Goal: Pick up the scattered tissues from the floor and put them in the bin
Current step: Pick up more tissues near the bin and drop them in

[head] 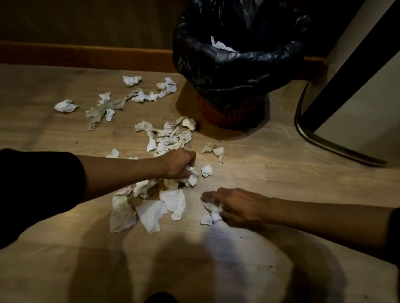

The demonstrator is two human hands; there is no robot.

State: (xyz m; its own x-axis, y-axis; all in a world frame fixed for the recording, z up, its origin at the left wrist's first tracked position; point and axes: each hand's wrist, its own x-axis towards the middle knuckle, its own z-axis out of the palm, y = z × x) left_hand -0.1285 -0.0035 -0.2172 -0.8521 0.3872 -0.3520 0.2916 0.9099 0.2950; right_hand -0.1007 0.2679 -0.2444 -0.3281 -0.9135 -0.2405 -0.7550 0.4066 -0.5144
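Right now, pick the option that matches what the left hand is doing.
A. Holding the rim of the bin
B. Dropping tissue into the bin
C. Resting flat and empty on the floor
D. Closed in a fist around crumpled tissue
D. The left hand is curled into a fist with crumpled tissue bunched in it, low over the floor and short of the bin.

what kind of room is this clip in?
Probably a room in a home or office, seen at floor level: wood-look laminate floor, wooden skirting board along the wall, and a small lined waste bin with tissues scattered beside it.
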